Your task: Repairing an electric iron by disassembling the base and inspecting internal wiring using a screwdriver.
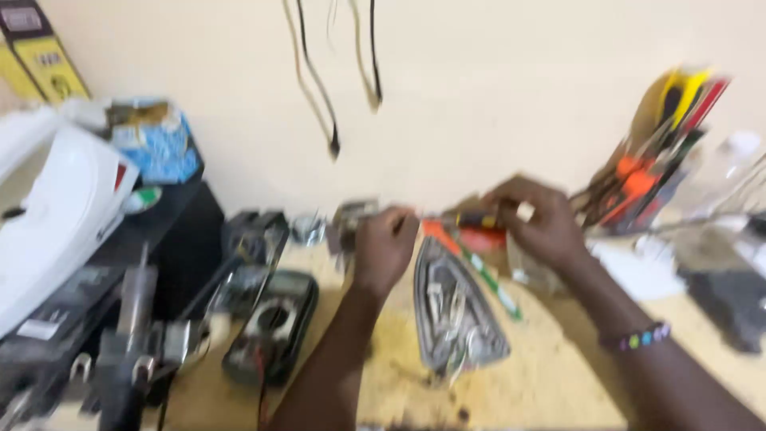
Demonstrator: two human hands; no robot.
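Head view, blurred: I see my left hand [384, 249] clenched on a small metal part [351, 219], just above the iron soleplate [456, 307] lying on the tabletop [550, 375]. My right hand [542, 223] grips a screwdriver [471, 221] just beyond the soleplate's tip. A multimeter [271, 326] lies left of the soleplate.

We see a pale yellow, speckled desk [550, 383] under a silver-grey iron soleplate [455, 307]. Beside it lies a green-and-white striped stick [491, 279] and an orange piece [447, 233]. The multimeter [271, 323] is dark green-black, the bracelet [642, 337] purple with coloured beads, the wall [479, 72] cream, the casing [56, 215] on the left white, the carton [48, 56] yellow and black.
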